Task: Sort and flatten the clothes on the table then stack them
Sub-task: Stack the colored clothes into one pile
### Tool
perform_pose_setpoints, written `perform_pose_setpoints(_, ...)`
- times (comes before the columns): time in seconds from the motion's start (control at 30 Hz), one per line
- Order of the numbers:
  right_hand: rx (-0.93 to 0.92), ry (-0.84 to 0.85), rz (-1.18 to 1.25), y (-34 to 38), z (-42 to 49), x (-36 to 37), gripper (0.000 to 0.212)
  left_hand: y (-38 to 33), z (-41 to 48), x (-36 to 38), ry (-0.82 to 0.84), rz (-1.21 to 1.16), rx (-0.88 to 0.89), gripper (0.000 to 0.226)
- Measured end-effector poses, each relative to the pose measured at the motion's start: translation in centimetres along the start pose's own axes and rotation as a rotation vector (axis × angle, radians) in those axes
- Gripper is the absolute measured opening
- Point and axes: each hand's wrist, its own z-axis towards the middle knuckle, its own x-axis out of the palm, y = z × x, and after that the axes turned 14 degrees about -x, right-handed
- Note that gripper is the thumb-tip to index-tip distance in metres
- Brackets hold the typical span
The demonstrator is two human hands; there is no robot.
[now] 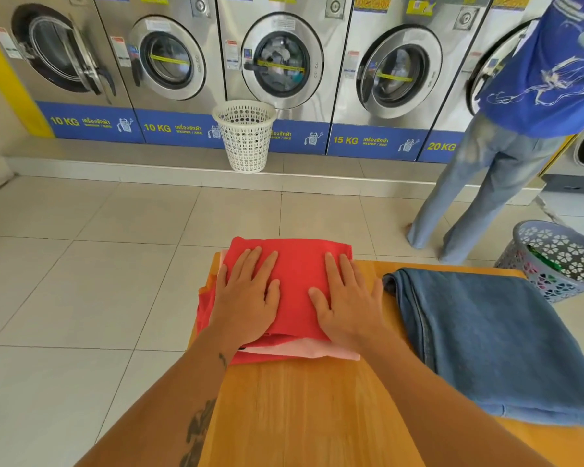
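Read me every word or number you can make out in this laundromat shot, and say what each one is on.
"10 KG": blue band under the leftmost washer.
"10 KG": blue band under the second washer.
"15 KG": blue band under the fourth washer.
"20 KG": blue band under the fifth washer.
Thai lettering, yellow stickers and door labels: too blurred to read.

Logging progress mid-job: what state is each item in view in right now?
Red garment: folded, top of stack.
Pink garment: folded beneath.
Jeans: folded, separate, untouched.
Left hand: flat on red garment.
Right hand: flat on red garment.
White basket: upright.
Leftmost washer door: open.
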Motion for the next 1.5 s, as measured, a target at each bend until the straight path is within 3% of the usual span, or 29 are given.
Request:
perform_pose_setpoints(0.07,0.099,0.022,0.022,-0.9,0.1,-0.7,0.084,0.3,0.5,-0.3,0.000,-0.111,-0.009,0.055)
perform_pose_setpoints(0.17,0.220,-0.078,-0.020,-0.9,0.6,-2.2,0.084,0.0,1.5,-1.5,-0.066,-0.390,-0.084,0.052)
perform_pose_setpoints(0.3,0.038,-0.201,-0.127,2.3,4.0,-3.7,0.075,-2.0,3.7,-2.9,-0.183,-0.393,0.012,0.046)
perform_pose_setpoints(0.4,-0.060,-0.083,-0.010,3.1,6.3,-2.0,0.068,-1.4,4.2,-1.8,-0.087,-0.165,0.046,0.051)
perform_pose_setpoints(0.53,-0.050,-0.005,0.063,1.6,6.6,0.3,0.065,0.1,3.9,0.4,0.052,-0.028,-0.097,0.062)
perform_pose_setpoints(0.9,-0.102,-0.053,0.199,-0.3,6.2,0.7,0.066,0.5,4.9,0.3,0.178,-0.294,-0.366,0.058)
perform_pose_setpoints(1.07,-0.086,0.088,0.131,-0.2,6.0,-2.0,0.066,2.0,5.0,-0.7,0.256,-0.398,-0.422,0.062)
perform_pose_setpoints(1.13,-0.112,0.025,-0.022,0.8,4.5,-3.1,0.067,1.8,4.3,-1.7,0.047,-0.318,-0.350,0.060)
perform_pose_setpoints(1.2,-0.161,-0.055,-0.102,2.1,1.8,-2.9,0.068,0.6,2.5,-2.6,-0.180,-0.243,-0.151,0.057)
perform_pose_setpoints(1.23,-0.176,-0.060,-0.103,2.5,0.5,-2.4,0.069,-0.2,1.4,-2.7,-0.215,-0.202,-0.054,0.057)
perform_pose_setpoints(1.3,-0.173,-0.023,-0.069,2.5,-1.3,-1.0,0.069,-0.9,-0.5,-2.0,-0.129,-0.085,0.038,0.062)
perform_pose_setpoints(1.37,-0.136,-0.006,-0.029,1.9,-1.6,-0.3,0.070,-0.3,-1.5,-0.7,-0.010,-0.006,0.010,0.068)
perform_pose_setpoints(1.5,-0.066,-0.005,0.052,1.3,-1.7,-0.2,0.072,0.7,-1.7,-0.1,0.012,-0.039,-0.038,0.070)
